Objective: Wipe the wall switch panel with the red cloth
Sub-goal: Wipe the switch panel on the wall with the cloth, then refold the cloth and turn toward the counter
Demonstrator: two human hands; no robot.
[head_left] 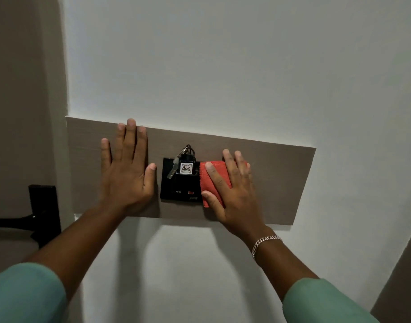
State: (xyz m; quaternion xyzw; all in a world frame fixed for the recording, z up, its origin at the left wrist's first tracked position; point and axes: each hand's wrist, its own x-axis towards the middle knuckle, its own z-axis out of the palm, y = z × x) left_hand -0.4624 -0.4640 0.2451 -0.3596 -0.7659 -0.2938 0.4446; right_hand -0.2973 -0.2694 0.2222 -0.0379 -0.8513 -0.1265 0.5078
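Observation:
A black switch panel [176,187] is set in a long taupe board [279,183] on the white wall. A key tag marked 406 [186,168] with keys sits in its top slot. My right hand [234,194] presses the folded red cloth [212,176] flat against the panel's right edge and the board beside it. My left hand [126,173] lies flat on the board just left of the panel, fingers spread, holding nothing. The panel's right edge is hidden under the cloth.
A black door handle and plate [45,213] stick out at the lower left on a beige door. White wall surrounds the board. A beige surface [400,280] cuts across the lower right corner.

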